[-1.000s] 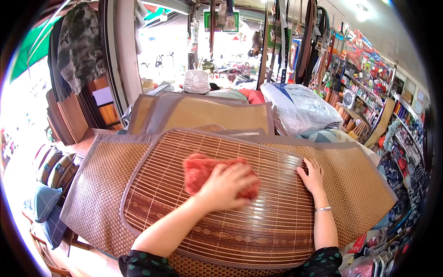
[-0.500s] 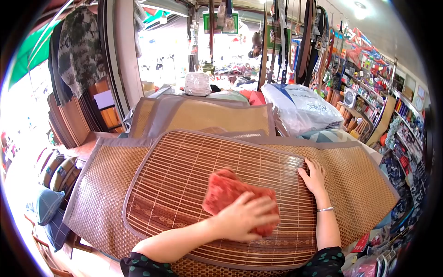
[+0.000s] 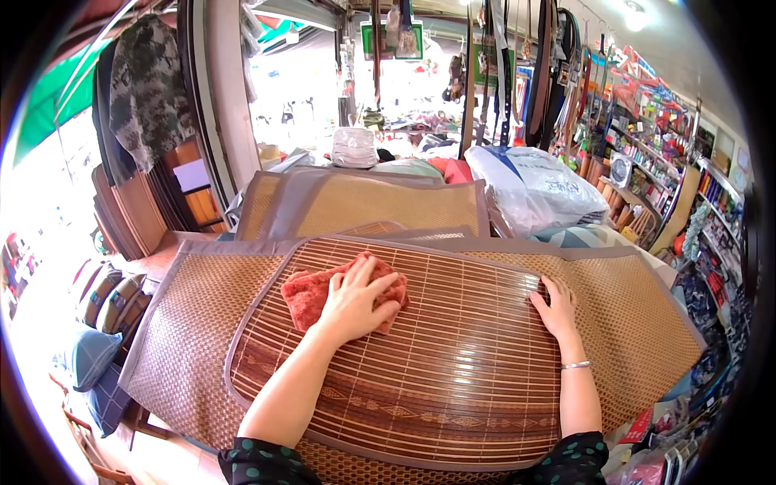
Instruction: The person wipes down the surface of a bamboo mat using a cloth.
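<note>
A brown bamboo mat (image 3: 453, 339) with thin slats, a grey bound edge and a darker patterned band lies in front of me. On its upper left part my left hand (image 3: 356, 301) presses a fluffy red cloth (image 3: 305, 296) down, fingers over it and the thumb to the right. My right hand (image 3: 556, 307) rests at the mat's right edge, fingers stretched out and apart, with no object in it. Beneath the bamboo mat spreads a larger tan woven mat (image 3: 186, 323) with a grey border.
Behind lies another tan mat (image 3: 388, 202). A plastic-wrapped package (image 3: 533, 186) stands at its right, near a stack of white folded items (image 3: 354, 147). Cushions (image 3: 93, 356) are at the left, hanging belts (image 3: 541, 73) above, and crowded shelves (image 3: 647, 153) along the right.
My left hand has moved the red cloth leftward and away from me, from the mat's middle to its upper left. My right hand stays at the right edge.
</note>
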Demonstrator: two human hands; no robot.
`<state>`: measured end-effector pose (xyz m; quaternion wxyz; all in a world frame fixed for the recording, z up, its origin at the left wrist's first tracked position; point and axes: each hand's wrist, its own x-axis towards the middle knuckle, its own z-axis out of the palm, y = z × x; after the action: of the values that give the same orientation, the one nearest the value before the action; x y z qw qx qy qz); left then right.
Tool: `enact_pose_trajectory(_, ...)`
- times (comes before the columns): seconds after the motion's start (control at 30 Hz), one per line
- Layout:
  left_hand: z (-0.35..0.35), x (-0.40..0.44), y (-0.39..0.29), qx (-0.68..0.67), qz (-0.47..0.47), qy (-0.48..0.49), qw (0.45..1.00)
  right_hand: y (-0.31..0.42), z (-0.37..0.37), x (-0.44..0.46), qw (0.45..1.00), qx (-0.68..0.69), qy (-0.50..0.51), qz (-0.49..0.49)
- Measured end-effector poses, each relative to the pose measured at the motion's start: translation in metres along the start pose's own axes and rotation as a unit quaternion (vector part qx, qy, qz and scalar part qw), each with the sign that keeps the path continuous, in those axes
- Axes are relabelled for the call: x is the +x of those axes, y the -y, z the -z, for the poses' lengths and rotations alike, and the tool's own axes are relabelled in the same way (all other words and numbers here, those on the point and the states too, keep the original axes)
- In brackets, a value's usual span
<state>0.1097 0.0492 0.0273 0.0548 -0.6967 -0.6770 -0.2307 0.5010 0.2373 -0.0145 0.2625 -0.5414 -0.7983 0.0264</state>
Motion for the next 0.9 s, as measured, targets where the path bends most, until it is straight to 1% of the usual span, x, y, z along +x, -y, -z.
enact_pose_trajectory(0.03,0.004,-0.001,-0.010,0.004,-0.016,0.013,1.000,0.000,-0.001,0.000,1.000,-0.002,-0.001,0.000)
enact_pose_trajectory(0.07,0.011,-0.002,-0.022,-0.013,-0.050,0.056,0.997,0.001,-0.001,0.001,1.000,-0.001,-0.002,0.001)
enact_pose_trajectory(0.1,0.010,-0.005,-0.035,-0.026,-0.098,0.060,0.993,0.002,0.001,0.000,1.000,0.001,-0.002,0.003)
enact_pose_trajectory(0.13,0.005,-0.010,-0.050,-0.026,-0.162,0.038,0.986,0.003,0.002,0.000,1.000,0.003,-0.002,0.004)
enact_pose_trajectory(0.2,0.005,-0.018,-0.084,-0.068,-0.260,0.110,0.957,0.003,0.001,0.000,1.000,-0.001,0.001,0.002)
enact_pose_trajectory(0.23,0.001,-0.026,-0.097,-0.083,-0.316,0.109,0.939,0.003,0.001,0.000,1.000,-0.007,0.005,0.000)
enact_pose_trajectory(0.3,-0.014,-0.043,-0.117,-0.112,-0.389,0.084,0.911,0.002,0.000,0.001,1.000,-0.008,0.007,-0.003)
enact_pose_trajectory(0.4,-0.012,-0.035,-0.109,-0.103,-0.368,0.101,0.919,0.004,0.000,0.000,1.000,-0.007,0.011,-0.008)
enact_pose_trajectory(0.43,-0.009,-0.028,-0.100,-0.108,-0.344,0.077,0.929,0.004,0.001,0.000,1.000,-0.005,0.010,-0.008)
enact_pose_trajectory(0.5,0.005,-0.010,-0.079,-0.085,-0.261,0.105,0.956,0.005,0.002,-0.001,1.000,-0.005,0.011,-0.010)
enact_pose_trajectory(0.57,0.013,0.002,-0.049,-0.054,-0.160,0.081,0.982,0.004,0.002,-0.001,1.000,-0.012,0.011,-0.004)
enact_pose_trajectory(0.63,0.013,0.002,-0.018,-0.036,-0.074,-0.004,0.997,0.004,0.003,-0.001,1.000,-0.006,0.011,-0.006)
enact_pose_trajectory(0.7,0.011,0.000,0.008,0.000,-0.012,-0.054,0.998,0.005,0.004,0.000,1.000,0.001,0.011,-0.007)
enact_pose_trajectory(0.73,0.012,-0.001,0.012,0.022,0.008,-0.045,0.999,0.005,0.005,-0.001,1.000,0.002,0.012,-0.008)
enact_pose_trajectory(0.77,0.011,-0.002,0.011,0.024,0.007,-0.045,0.999,0.006,0.004,-0.001,1.000,0.003,0.013,-0.008)
enact_pose_trajectory(0.83,0.009,-0.002,-0.001,-0.011,-0.066,-0.026,0.997,0.003,0.003,-0.001,1.000,0.005,0.011,-0.005)
enact_pose_trajectory(0.9,0.011,-0.005,-0.030,-0.056,-0.137,0.029,0.989,0.004,0.003,-0.001,1.000,0.007,0.009,-0.002)
